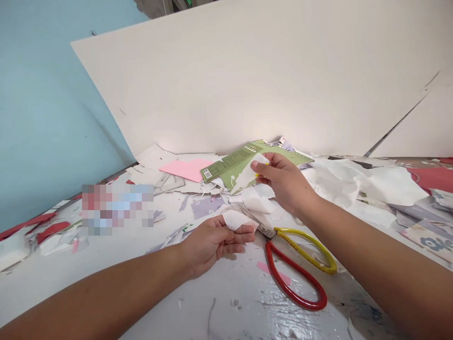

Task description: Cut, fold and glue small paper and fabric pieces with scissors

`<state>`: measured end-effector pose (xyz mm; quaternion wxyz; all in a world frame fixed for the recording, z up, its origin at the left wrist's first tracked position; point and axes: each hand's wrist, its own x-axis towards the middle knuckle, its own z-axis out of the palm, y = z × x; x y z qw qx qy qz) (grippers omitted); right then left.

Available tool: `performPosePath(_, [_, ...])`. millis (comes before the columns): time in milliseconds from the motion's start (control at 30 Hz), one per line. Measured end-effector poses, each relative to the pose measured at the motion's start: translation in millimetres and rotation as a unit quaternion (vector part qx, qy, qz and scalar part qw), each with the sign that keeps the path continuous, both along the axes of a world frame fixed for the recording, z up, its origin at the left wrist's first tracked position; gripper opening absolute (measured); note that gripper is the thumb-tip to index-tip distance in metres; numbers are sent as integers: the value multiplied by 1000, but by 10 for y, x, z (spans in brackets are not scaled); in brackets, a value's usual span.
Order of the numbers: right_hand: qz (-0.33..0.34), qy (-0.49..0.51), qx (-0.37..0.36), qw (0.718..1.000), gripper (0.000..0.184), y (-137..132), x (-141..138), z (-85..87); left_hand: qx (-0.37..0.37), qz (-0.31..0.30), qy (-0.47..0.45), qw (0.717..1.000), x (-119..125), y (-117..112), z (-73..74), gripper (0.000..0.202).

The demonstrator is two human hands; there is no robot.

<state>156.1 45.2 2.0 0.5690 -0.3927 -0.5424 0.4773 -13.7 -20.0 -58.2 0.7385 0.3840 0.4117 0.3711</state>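
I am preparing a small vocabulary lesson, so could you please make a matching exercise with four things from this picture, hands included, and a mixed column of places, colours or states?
1. Scissors
2. Barcode card
3. Right hand
4. Large pink sheet

A. Pinching a white piece of paper
B. At the left of the barcode card
C. Green
D. With a red handle and a yellow handle

Right pairs: 1-D, 2-C, 3-A, 4-B.
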Motion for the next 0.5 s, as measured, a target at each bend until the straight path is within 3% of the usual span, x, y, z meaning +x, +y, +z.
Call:
performPosePath(167, [-49,124,-75,988,19,110,128,96,-18,14,1,1000,4,3,11,19])
performPosePath(300, [-11,198,-122,972,10,120,215,161,-22,18,-4,1000,5,2,8,13])
performPosePath(500, [41,105,-97,989,11,114,310,193,-22,18,-3,1000,4,1,2,16])
